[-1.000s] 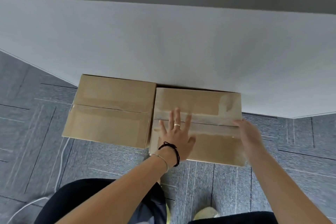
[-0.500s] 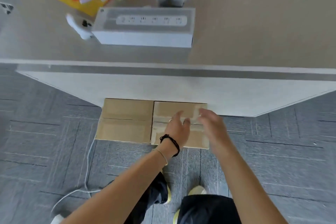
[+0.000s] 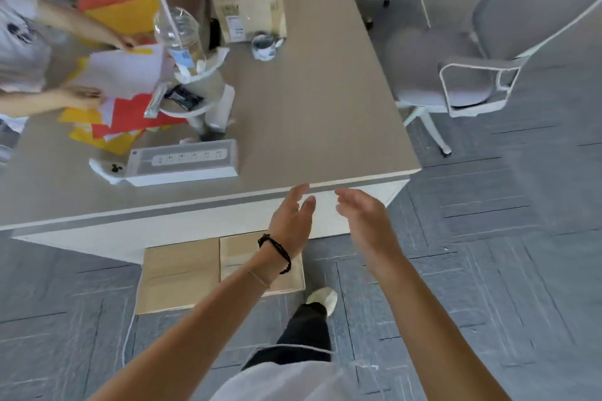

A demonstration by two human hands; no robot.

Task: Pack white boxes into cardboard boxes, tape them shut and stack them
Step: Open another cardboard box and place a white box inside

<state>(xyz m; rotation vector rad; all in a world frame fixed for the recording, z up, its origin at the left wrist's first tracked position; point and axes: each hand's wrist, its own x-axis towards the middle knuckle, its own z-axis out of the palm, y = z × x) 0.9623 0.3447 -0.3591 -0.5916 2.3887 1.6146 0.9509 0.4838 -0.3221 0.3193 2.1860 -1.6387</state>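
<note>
Black cord bracelet (image 3: 277, 251) on left wrist; bare forearms, dark trousers (image 3: 303, 335).

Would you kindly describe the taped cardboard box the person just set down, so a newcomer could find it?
Start at the long desk and drop to the grey carpet below its near edge, where two cardboard boxes lie side by side. It is the right-hand box, partly hidden under the left hand and its black-banded wrist; the left-hand box lies fully exposed.
</note>
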